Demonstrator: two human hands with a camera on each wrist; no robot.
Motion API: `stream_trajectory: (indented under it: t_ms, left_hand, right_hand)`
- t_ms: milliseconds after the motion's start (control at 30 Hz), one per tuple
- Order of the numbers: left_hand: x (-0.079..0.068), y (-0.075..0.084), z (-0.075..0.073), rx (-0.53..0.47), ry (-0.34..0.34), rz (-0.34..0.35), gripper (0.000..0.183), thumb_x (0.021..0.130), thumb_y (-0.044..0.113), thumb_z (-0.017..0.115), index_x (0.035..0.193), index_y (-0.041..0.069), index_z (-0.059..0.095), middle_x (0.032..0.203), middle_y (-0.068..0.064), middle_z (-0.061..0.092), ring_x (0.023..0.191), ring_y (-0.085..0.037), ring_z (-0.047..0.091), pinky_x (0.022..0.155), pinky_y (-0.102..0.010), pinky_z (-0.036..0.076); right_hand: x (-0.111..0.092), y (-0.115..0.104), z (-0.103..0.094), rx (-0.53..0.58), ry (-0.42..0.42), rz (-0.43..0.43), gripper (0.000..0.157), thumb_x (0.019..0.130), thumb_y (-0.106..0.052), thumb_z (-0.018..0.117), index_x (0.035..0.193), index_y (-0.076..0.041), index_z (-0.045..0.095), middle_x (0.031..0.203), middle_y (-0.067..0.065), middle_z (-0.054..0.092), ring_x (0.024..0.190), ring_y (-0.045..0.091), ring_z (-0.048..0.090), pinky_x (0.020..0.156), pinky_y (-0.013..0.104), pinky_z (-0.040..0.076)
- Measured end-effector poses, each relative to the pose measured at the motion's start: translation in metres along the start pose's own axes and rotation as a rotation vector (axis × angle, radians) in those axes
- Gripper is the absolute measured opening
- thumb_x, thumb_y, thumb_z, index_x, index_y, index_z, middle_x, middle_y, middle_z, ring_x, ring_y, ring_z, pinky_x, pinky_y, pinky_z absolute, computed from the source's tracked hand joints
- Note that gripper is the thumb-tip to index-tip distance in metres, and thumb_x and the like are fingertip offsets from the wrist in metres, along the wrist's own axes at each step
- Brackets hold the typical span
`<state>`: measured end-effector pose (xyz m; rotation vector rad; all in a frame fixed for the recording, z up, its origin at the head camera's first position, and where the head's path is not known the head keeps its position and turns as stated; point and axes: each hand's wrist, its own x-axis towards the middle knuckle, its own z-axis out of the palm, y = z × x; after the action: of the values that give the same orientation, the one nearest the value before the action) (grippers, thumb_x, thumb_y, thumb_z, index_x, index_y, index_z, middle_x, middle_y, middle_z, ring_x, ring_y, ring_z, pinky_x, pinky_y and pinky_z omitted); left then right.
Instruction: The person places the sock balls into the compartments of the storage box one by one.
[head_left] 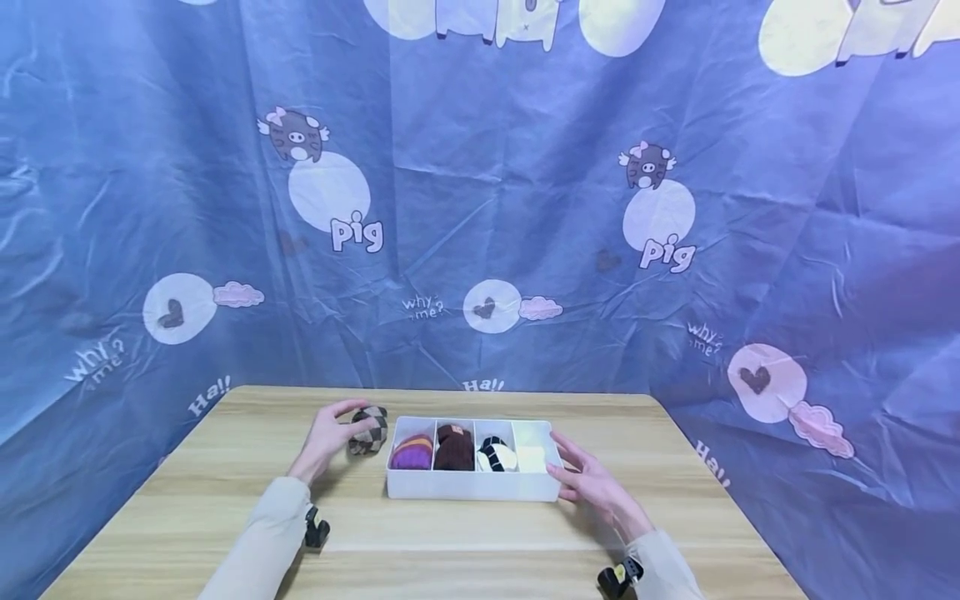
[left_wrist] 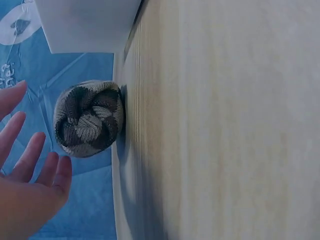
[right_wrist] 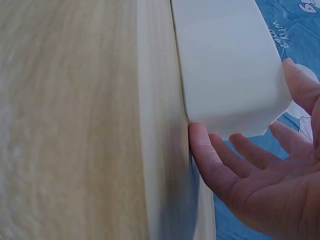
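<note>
A rolled pair of grey-and-brown checkered socks (head_left: 367, 430) sits on the table left of a white divided box (head_left: 472, 486). My left hand (head_left: 334, 434) is beside this roll, fingers spread; the left wrist view shows a gap between the fingers and the sock roll (left_wrist: 89, 119). At the box's right end, my right hand (head_left: 596, 490) touches the corner and rim with extended fingers, seen close against the white wall (right_wrist: 230, 65) in the right wrist view. Compartments hold a purple-and-orange sock roll (head_left: 412, 452), a dark brown roll (head_left: 454, 450) and a black-and-white roll (head_left: 497, 456).
The rightmost compartment (head_left: 534, 442) shows its white inside. Wood-grain tabletop (head_left: 450, 550) extends around the box. A blue curtain (head_left: 480, 208) printed with cartoon pigs hangs behind the table. Small black cameras (head_left: 317, 530) are strapped to both wrists.
</note>
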<state>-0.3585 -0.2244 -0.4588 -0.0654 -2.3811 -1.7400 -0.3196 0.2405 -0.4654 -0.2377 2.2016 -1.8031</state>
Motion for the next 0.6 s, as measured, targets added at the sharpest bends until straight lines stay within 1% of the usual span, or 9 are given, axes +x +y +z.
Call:
stream_trajectory:
  t_ms: [33, 100, 167, 267, 367, 467, 533, 567, 600]
  left_hand:
    - [0.0003, -0.0009, 0.0006, -0.004, -0.015, -0.002, 0.056, 0.081, 0.016, 0.08, 0.131, 0.001, 0.059, 0.141, -0.022, 0.053, 0.135, -0.04, 0.042, 0.114, -0.054, 0.029]
    - [0.0011, -0.0023, 0.0019, -0.019, -0.032, 0.0, 0.057, 0.081, 0.013, 0.079, 0.132, 0.0, 0.057, 0.142, -0.023, 0.052, 0.136, -0.04, 0.04, 0.115, -0.055, 0.027]
    - [0.0018, -0.0035, 0.002, -0.026, -0.042, 0.007, 0.058, 0.082, 0.012, 0.078, 0.134, -0.001, 0.056, 0.142, -0.024, 0.051, 0.137, -0.04, 0.039, 0.116, -0.055, 0.026]
    - [0.0026, -0.0041, 0.0026, -0.028, -0.058, 0.006, 0.06, 0.082, 0.009, 0.077, 0.136, -0.001, 0.053, 0.142, -0.025, 0.05, 0.136, -0.041, 0.039, 0.115, -0.056, 0.027]
    - [0.0037, -0.0036, 0.0038, -0.025, -0.077, -0.002, 0.063, 0.082, 0.01, 0.077, 0.138, -0.002, 0.051, 0.143, -0.026, 0.048, 0.134, -0.041, 0.041, 0.113, -0.055, 0.031]
    - [0.0054, -0.003, 0.0051, -0.018, -0.086, -0.017, 0.064, 0.083, 0.011, 0.077, 0.139, -0.001, 0.049, 0.143, -0.026, 0.047, 0.13, -0.041, 0.045, 0.11, -0.052, 0.038]
    - [0.0061, -0.0036, 0.0056, -0.017, -0.099, -0.023, 0.065, 0.083, 0.011, 0.076, 0.14, -0.001, 0.048, 0.143, -0.027, 0.047, 0.128, -0.042, 0.047, 0.107, -0.05, 0.042]
    - [0.004, 0.0003, 0.0056, -0.02, -0.108, -0.03, 0.064, 0.084, 0.009, 0.075, 0.141, -0.002, 0.047, 0.143, -0.029, 0.046, 0.127, -0.043, 0.048, 0.105, -0.05, 0.044]
    - [0.0043, -0.0006, 0.0059, -0.023, -0.116, -0.034, 0.065, 0.084, 0.009, 0.075, 0.141, -0.002, 0.047, 0.142, -0.03, 0.047, 0.126, -0.043, 0.049, 0.103, -0.048, 0.046]
  right_hand:
    - [-0.0006, 0.0006, -0.0003, 0.002, 0.0, 0.0, 0.078, 0.093, -0.025, 0.067, 0.157, -0.019, 0.022, 0.16, 0.028, 0.01, 0.108, 0.021, 0.061, 0.078, 0.029, 0.056]
    - [-0.0013, 0.0012, -0.0008, 0.006, 0.007, -0.003, 0.078, 0.093, -0.025, 0.067, 0.157, -0.019, 0.023, 0.16, 0.028, 0.011, 0.109, 0.022, 0.061, 0.079, 0.03, 0.056]
    - [-0.0011, 0.0008, -0.0004, 0.002, 0.012, -0.007, 0.078, 0.093, -0.026, 0.067, 0.157, -0.019, 0.023, 0.16, 0.028, 0.011, 0.113, 0.026, 0.059, 0.079, 0.031, 0.056]
    - [-0.0006, 0.0002, -0.0001, 0.0, 0.017, -0.007, 0.078, 0.092, -0.026, 0.068, 0.156, -0.02, 0.024, 0.16, 0.027, 0.012, 0.124, 0.032, 0.053, 0.079, 0.031, 0.057]
    - [-0.0006, 0.0002, -0.0004, -0.006, 0.014, -0.004, 0.078, 0.092, -0.026, 0.068, 0.157, -0.02, 0.024, 0.16, 0.027, 0.011, 0.124, 0.034, 0.053, 0.078, 0.031, 0.057]
    - [-0.0007, 0.0006, -0.0007, -0.008, 0.012, -0.003, 0.078, 0.092, -0.026, 0.068, 0.157, -0.021, 0.024, 0.161, 0.026, 0.011, 0.122, 0.03, 0.054, 0.077, 0.031, 0.057]
    - [-0.0006, 0.001, -0.0007, -0.005, 0.011, -0.005, 0.078, 0.092, -0.026, 0.068, 0.157, -0.021, 0.024, 0.161, 0.026, 0.011, 0.126, 0.033, 0.051, 0.077, 0.031, 0.057]
    - [-0.0004, 0.0013, -0.0006, -0.002, 0.009, -0.006, 0.078, 0.092, -0.026, 0.068, 0.156, -0.021, 0.024, 0.161, 0.026, 0.011, 0.128, 0.036, 0.049, 0.077, 0.032, 0.057]
    - [-0.0006, 0.0014, -0.0004, 0.0, 0.008, -0.006, 0.077, 0.093, -0.026, 0.067, 0.156, -0.021, 0.024, 0.161, 0.025, 0.01, 0.132, 0.039, 0.045, 0.078, 0.032, 0.057]
